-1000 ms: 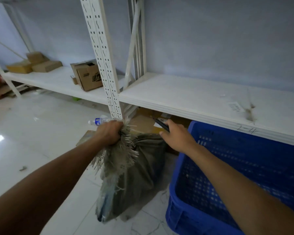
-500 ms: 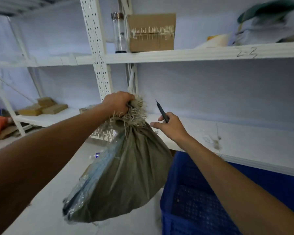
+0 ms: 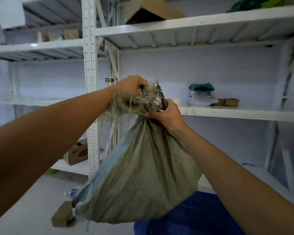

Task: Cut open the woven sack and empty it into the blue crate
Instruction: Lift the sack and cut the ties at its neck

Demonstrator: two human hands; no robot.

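Note:
A grey-green woven sack (image 3: 143,175) hangs in the air, full and bulging, its frayed top bunched together. My left hand (image 3: 131,86) grips that frayed top from above. My right hand (image 3: 166,114) is closed on a slim dark cutter (image 3: 162,97) and presses against the sack's neck just under the fringe. The cutter's blade points up beside the fringe. Below the sack, a corner of the blue crate (image 3: 193,217) shows at the bottom of the view, mostly hidden by the sack and my right arm.
White metal shelving (image 3: 90,65) stands right behind the sack, with cardboard boxes (image 3: 78,153), a roll of tape and folded cloth on its shelves. A plastic bottle (image 3: 71,193) and a small brown box (image 3: 63,216) lie on the pale floor at the left.
The sack has been lifted from the floor to chest height. My right hand with the cutter has moved in from beside the sack to its neck. The camera has tilted upward.

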